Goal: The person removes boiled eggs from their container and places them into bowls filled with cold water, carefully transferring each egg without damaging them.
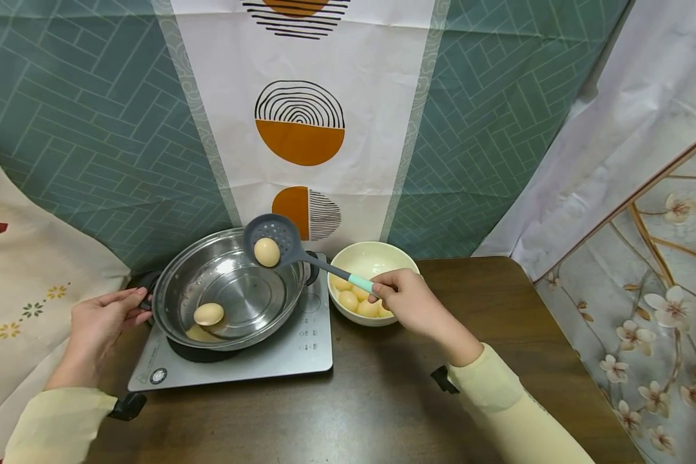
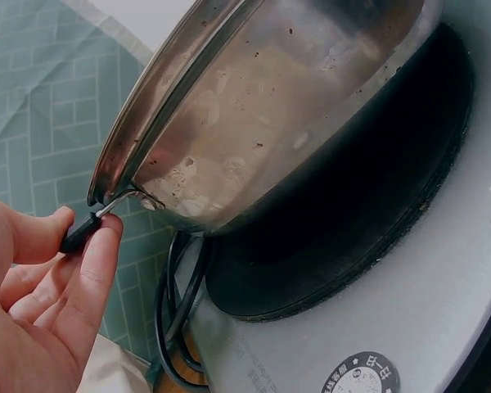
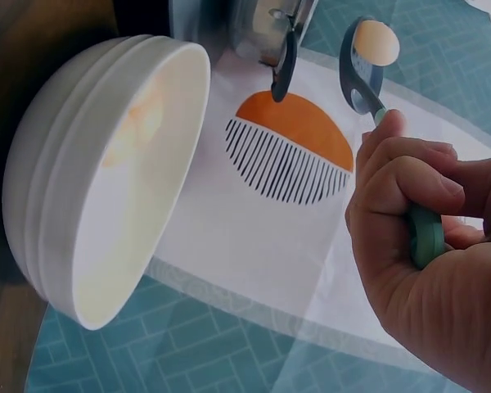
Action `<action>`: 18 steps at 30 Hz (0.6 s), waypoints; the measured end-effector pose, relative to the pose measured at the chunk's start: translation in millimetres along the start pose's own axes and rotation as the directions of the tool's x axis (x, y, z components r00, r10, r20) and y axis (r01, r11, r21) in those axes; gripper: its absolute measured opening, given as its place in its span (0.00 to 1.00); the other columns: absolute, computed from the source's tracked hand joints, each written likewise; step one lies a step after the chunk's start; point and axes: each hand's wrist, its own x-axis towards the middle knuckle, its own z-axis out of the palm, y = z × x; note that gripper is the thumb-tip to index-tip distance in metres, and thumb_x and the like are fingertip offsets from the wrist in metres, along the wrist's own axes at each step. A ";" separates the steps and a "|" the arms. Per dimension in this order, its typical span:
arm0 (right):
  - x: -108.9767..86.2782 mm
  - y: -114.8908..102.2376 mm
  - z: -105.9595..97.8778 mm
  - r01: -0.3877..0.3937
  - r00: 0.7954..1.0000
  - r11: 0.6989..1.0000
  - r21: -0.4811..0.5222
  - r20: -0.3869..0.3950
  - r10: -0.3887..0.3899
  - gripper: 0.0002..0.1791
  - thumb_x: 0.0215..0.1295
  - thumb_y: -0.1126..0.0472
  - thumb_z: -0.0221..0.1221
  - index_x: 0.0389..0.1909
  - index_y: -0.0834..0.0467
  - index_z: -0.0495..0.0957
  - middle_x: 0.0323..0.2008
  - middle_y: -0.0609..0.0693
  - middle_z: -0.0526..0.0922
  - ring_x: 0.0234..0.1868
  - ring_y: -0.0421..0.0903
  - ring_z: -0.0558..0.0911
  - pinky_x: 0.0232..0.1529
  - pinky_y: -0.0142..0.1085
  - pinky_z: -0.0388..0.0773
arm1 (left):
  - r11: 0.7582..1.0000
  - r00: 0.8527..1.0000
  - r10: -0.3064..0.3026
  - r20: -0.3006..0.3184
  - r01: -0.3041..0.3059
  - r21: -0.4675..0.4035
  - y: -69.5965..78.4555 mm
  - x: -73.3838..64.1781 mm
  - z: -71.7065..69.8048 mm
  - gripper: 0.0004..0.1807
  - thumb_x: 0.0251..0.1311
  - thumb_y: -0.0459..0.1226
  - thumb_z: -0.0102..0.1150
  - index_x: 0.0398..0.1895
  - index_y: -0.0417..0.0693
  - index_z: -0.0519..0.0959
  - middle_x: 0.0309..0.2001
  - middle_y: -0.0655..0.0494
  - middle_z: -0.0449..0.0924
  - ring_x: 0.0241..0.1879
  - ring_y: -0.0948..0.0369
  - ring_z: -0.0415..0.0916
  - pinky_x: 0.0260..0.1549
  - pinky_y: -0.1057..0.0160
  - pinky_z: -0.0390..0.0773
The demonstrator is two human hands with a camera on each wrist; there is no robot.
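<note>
My right hand (image 1: 403, 298) grips the mint-green handle of a grey slotted spoon (image 1: 290, 238), raised above the right rim of the steel pot. One egg (image 1: 267, 252) lies in the spoon's perforated bowl. At the pot's left side, my left hand (image 1: 106, 319) pinches the black side handle (image 2: 82, 232) between thumb and fingers. The pot (image 1: 249, 290) tilts, its left side lifted off the black cooking plate in the left wrist view. Inside it, another egg (image 1: 209, 314) sits near a little liquid. Several eggs (image 1: 348, 300) lie in the cream bowl (image 1: 377, 252) below the spoon handle.
Under the pot stands a silver induction cooker (image 1: 267, 365) on a dark wooden table (image 1: 354, 412). Black cable (image 2: 168, 303) loops beside it in the left wrist view. A patterned cloth (image 1: 348, 77) hangs behind, with floral curtains (image 1: 644, 335) at the right.
</note>
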 end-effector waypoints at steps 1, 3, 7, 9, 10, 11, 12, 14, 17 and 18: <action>-0.7 0.3 -1.6 0.001 1.000 1.000 -0.001 -0.002 -0.001 0.13 0.70 0.63 0.49 0.29 0.61 0.81 0.19 0.49 0.74 0.18 0.40 0.63 0.15 0.26 0.56 | 1.000 1.000 -0.001 -0.001 0.001 0.000 -0.1 0.0 0.0 0.08 0.48 0.42 0.70 0.32 0.55 0.83 0.27 0.65 0.82 0.25 0.62 0.84 0.31 0.63 0.85; -2.0 1.3 -4.3 -0.001 1.000 1.000 -0.004 -0.007 0.001 0.13 0.70 0.62 0.50 0.30 0.60 0.81 0.19 0.49 0.73 0.17 0.40 0.63 0.15 0.26 0.56 | 1.000 1.000 0.000 -0.004 0.000 -0.002 -0.2 0.0 0.0 0.08 0.47 0.42 0.70 0.32 0.55 0.83 0.27 0.65 0.82 0.25 0.62 0.84 0.31 0.63 0.85; -3.8 4.6 -9.3 -0.010 1.000 1.000 0.001 -0.018 0.010 0.13 0.69 0.61 0.51 0.29 0.59 0.81 0.17 0.50 0.71 0.17 0.41 0.62 0.15 0.25 0.55 | 1.000 1.000 0.000 -0.010 0.000 0.000 -0.5 -0.5 0.4 0.08 0.47 0.42 0.70 0.31 0.56 0.83 0.27 0.65 0.82 0.25 0.62 0.83 0.32 0.63 0.85; -4.5 6.7 -11.7 -0.015 1.000 1.000 0.003 -0.024 0.016 0.12 0.69 0.61 0.51 0.29 0.59 0.81 0.17 0.51 0.72 0.17 0.41 0.62 0.15 0.25 0.55 | 1.000 1.000 0.001 -0.011 0.000 0.002 -0.5 -1.0 0.7 0.08 0.48 0.42 0.70 0.31 0.56 0.83 0.27 0.65 0.82 0.25 0.63 0.83 0.32 0.63 0.85; -4.9 7.4 -13.0 -0.016 1.000 1.000 0.005 -0.026 0.017 0.12 0.69 0.62 0.51 0.30 0.59 0.81 0.18 0.51 0.72 0.17 0.41 0.62 0.15 0.26 0.55 | 1.000 1.000 0.001 -0.010 -0.001 0.003 -0.3 -1.1 0.9 0.08 0.48 0.42 0.70 0.32 0.56 0.83 0.28 0.65 0.82 0.25 0.63 0.83 0.32 0.63 0.85; -5.3 8.0 -14.4 -0.019 0.999 1.000 0.008 -0.027 0.019 0.12 0.69 0.62 0.51 0.31 0.60 0.81 0.19 0.51 0.73 0.17 0.41 0.62 0.15 0.26 0.55 | 1.000 1.000 0.001 -0.009 -0.001 0.004 -0.1 -1.2 1.0 0.08 0.48 0.42 0.70 0.32 0.56 0.83 0.28 0.65 0.82 0.25 0.63 0.83 0.32 0.63 0.85; -6.0 8.6 -15.8 -0.021 0.999 1.000 0.007 -0.030 0.021 0.12 0.69 0.62 0.51 0.31 0.60 0.81 0.19 0.51 0.73 0.18 0.41 0.62 0.15 0.26 0.56 | 1.000 1.000 0.000 -0.008 0.000 0.004 0.0 -1.3 1.1 0.08 0.47 0.42 0.70 0.32 0.56 0.83 0.28 0.65 0.82 0.25 0.63 0.83 0.32 0.63 0.85; -6.8 9.6 -18.4 -0.028 0.999 1.000 0.002 -0.036 0.028 0.12 0.69 0.62 0.51 0.32 0.62 0.81 0.19 0.52 0.74 0.18 0.41 0.63 0.15 0.26 0.56 | 1.000 1.000 0.000 -0.008 0.000 0.007 0.2 -1.6 1.4 0.08 0.47 0.42 0.70 0.32 0.56 0.83 0.28 0.65 0.81 0.26 0.63 0.83 0.32 0.63 0.85; -8.7 11.2 -22.4 -0.034 0.998 0.999 -0.012 -0.049 0.033 0.12 0.69 0.62 0.51 0.33 0.63 0.81 0.20 0.52 0.74 0.19 0.41 0.65 0.16 0.26 0.58 | 1.000 1.000 0.017 0.007 -0.016 -0.007 -0.6 -1.1 0.7 0.07 0.48 0.42 0.70 0.32 0.56 0.83 0.28 0.65 0.82 0.25 0.63 0.83 0.31 0.64 0.85; -9.4 12.3 -23.7 -0.035 0.998 0.999 -0.015 -0.053 0.034 0.12 0.69 0.62 0.51 0.33 0.62 0.81 0.21 0.52 0.74 0.20 0.41 0.65 0.16 0.26 0.59 | 1.000 1.000 0.023 0.010 -0.022 -0.012 -1.0 -0.8 0.3 0.07 0.48 0.41 0.70 0.31 0.55 0.83 0.28 0.65 0.83 0.25 0.63 0.83 0.30 0.65 0.85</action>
